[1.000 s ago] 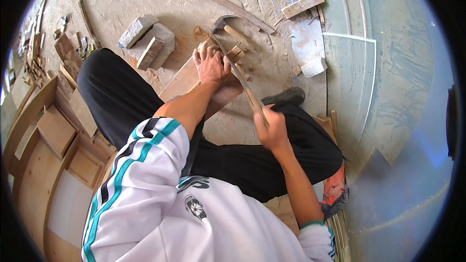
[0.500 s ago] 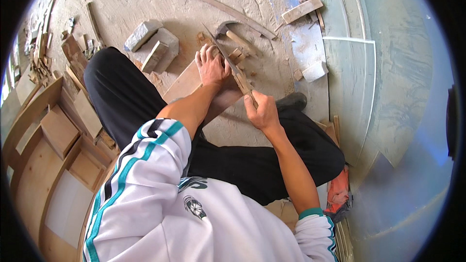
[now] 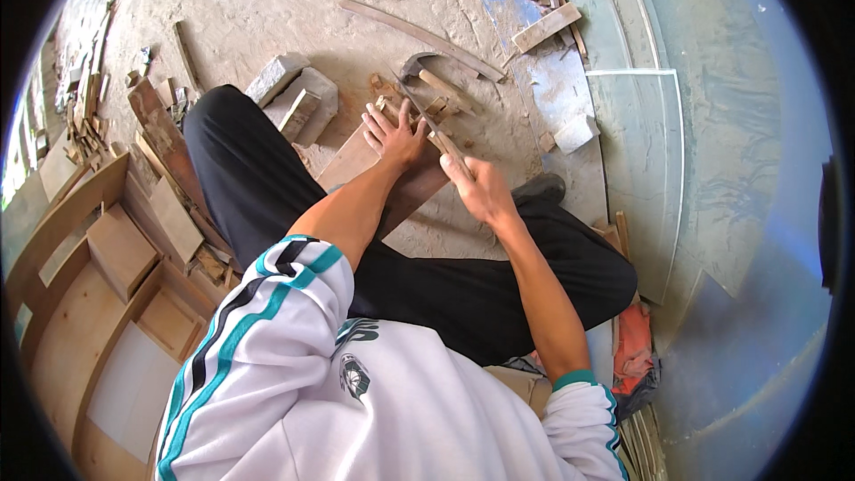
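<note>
My right hand (image 3: 488,191) is closed around the wooden handle of a narrow hand saw (image 3: 451,152), near the middle of the view. Its thin blade slants away toward the far left; its teeth cannot be made out. Beside the blade, my left hand (image 3: 400,144) lies with fingers spread over the far end of a flat wooden board (image 3: 354,158). The board slopes between my legs. Small wood blocks (image 3: 436,107) lie just past the blade. Beyond them rests a hammer-like tool (image 3: 445,89) with a dark curved head and wooden handle.
Grey stone blocks (image 3: 313,116) lie beyond my left knee. A long wood strip (image 3: 423,38) crosses the far floor. Wooden frames (image 3: 114,245) and scraps line the left. Glass sheets (image 3: 637,160) stretch along the right, near a white block (image 3: 577,134) and an orange bag (image 3: 631,352).
The saw has drawn back slightly toward me with my right hand. My left hand's fingers are spread wider on the board. The whole view has shifted a little.
</note>
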A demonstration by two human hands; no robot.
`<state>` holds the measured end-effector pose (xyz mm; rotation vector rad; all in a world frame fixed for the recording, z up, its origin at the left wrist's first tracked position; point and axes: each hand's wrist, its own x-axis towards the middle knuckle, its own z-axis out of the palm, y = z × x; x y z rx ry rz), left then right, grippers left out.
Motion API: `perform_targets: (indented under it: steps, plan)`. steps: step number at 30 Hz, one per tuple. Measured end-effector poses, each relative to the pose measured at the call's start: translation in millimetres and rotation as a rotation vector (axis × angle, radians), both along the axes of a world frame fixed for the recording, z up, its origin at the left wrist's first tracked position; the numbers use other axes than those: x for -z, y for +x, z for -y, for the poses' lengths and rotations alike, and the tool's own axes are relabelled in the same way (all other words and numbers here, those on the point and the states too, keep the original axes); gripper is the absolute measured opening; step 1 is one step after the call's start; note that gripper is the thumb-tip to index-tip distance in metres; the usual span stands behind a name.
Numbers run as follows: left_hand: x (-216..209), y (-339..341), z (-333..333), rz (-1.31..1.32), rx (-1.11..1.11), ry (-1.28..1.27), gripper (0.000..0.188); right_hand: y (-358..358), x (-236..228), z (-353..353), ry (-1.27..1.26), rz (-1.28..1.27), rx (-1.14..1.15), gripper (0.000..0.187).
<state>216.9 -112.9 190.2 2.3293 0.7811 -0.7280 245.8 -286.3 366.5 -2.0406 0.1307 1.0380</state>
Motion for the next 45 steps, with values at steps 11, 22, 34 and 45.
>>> perform_targets:
  steps: [11,22,34,45]
  plan:
    - [16,-1,-10,-0.087,0.052,-0.086,0.058,-23,-9,3,-0.161,0.089,-0.004,0.06]
    - [-9,2,-8,-0.113,0.036,-0.068,0.053,-31,-18,20,-0.135,0.093,-0.013,0.056]
    - [-7,0,-11,-0.133,0.055,-0.038,0.055,-43,-28,29,-0.093,0.07,0.076,0.056]
    - [-7,0,-10,-0.113,0.061,-0.052,0.053,-57,-59,50,-0.147,0.067,0.065,0.054]
